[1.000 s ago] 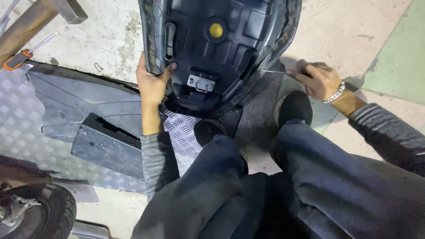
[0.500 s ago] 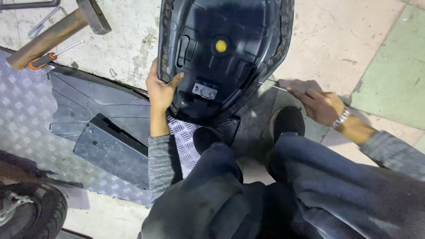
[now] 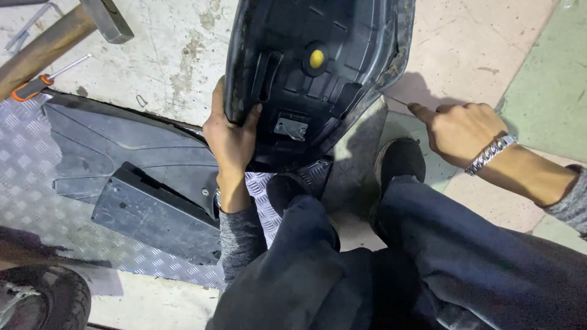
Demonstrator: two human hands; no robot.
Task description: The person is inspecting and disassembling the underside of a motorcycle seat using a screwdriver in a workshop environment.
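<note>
A black plastic seat base [image 3: 318, 73] stands upturned on the floor in front of me, its ribbed underside facing up with a yellow plug [image 3: 316, 58] and a small metal latch [image 3: 290, 128]. My left hand [image 3: 229, 137] grips its left edge. My right hand [image 3: 458, 131], with a metal bracelet at the wrist, is closed around a thin metal tool [image 3: 396, 101] whose tip points at the seat base's right edge. My knees and black shoes sit just below the seat.
A black plastic body panel [image 3: 128, 165] lies on a checker-plate sheet [image 3: 36, 183] at left. An orange-handled screwdriver [image 3: 46, 76] and a wooden-handled hammer [image 3: 61, 30] lie at top left. A tyre [image 3: 43, 299] shows at bottom left.
My right hand has moved closer to the seat base's right edge, and the tool's tip now nearly touches it. The left hand keeps its grip. The view has shifted closer.
</note>
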